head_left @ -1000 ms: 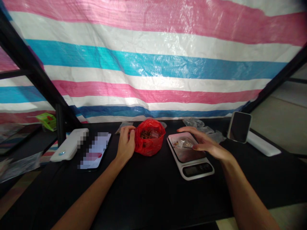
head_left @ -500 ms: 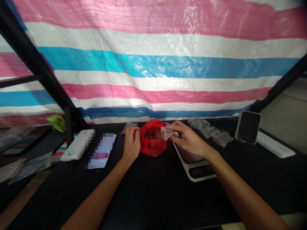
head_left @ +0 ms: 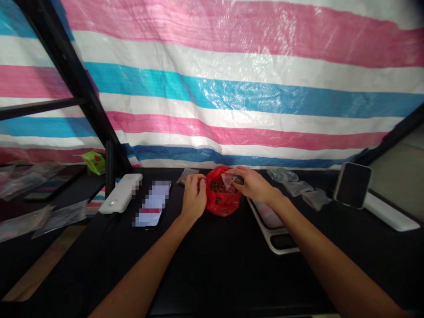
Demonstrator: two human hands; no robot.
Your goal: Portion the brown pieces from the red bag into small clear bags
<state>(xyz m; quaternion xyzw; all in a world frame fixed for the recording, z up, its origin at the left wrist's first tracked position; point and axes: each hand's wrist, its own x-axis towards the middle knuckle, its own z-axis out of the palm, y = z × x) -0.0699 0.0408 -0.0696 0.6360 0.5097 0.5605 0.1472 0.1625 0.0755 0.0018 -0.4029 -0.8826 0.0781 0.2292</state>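
A red plastic bag [head_left: 224, 201] of small brown pieces stands open on the black table [head_left: 212, 269]. My left hand [head_left: 194, 198] grips the bag's left rim with closed fingers. My right hand [head_left: 253, 185] holds a small clear plastic bag [head_left: 230, 179] with a few brown pieces, pinched over the red bag's mouth. A white kitchen scale [head_left: 274, 225] lies just right of the red bag, partly under my right forearm, its platform bare.
A phone [head_left: 152, 208] and a white power bank [head_left: 121, 198] lie left of my left hand. Several clear small bags [head_left: 298, 187] lie at the back right, near an upright dark phone [head_left: 352, 185] and a white bar [head_left: 387, 211]. A striped tarp hangs behind.
My right hand lifted the small clear bag off the scale and carried it left over the red bag. My left hand stayed on the red bag's rim.
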